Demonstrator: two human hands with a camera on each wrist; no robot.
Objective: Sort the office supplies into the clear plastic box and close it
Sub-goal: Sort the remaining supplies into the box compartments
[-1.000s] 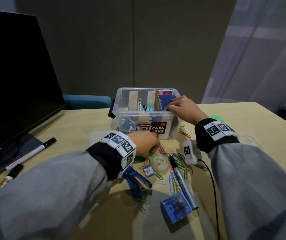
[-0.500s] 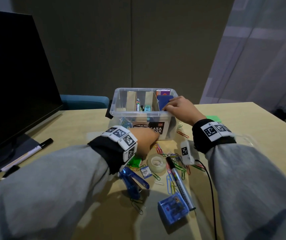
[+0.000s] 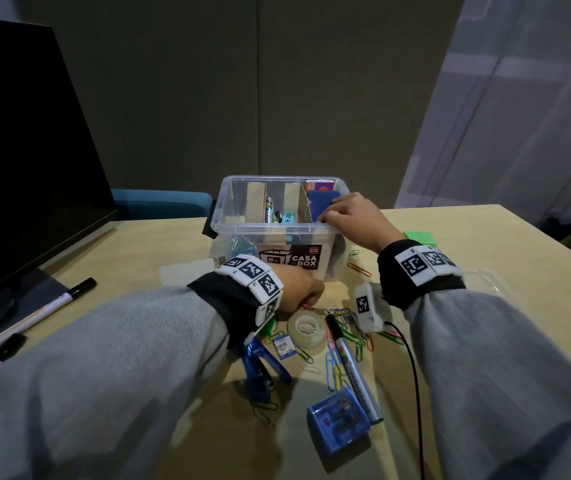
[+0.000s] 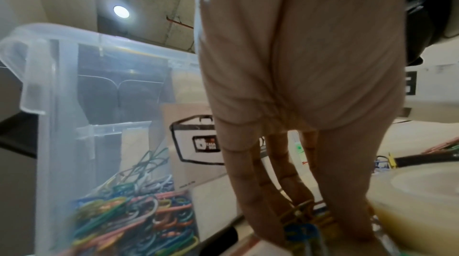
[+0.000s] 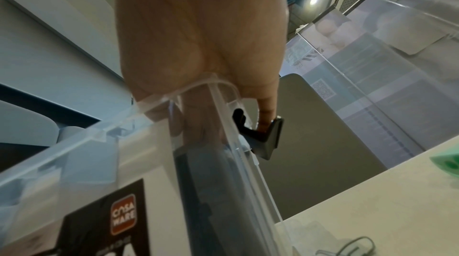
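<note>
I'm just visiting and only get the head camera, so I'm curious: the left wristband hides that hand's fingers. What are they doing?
Observer: In the left wrist view, the left hand points its fingers downward, and the tips pinch loose paper clips.
Operator: And the right hand at the box?
Observer: In the right wrist view, the right hand curls over a corner of the clear plastic box, with one finger resting on a black latch outside it.

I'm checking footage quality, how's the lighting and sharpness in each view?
Head view: dim and underexposed, yet the clear box label reads sharply. Left wrist view: brighter, ceiling lamp glare, paper clips smeared by blur. Right wrist view: soft focus, strong wide-angle bending along the box rim.
</note>
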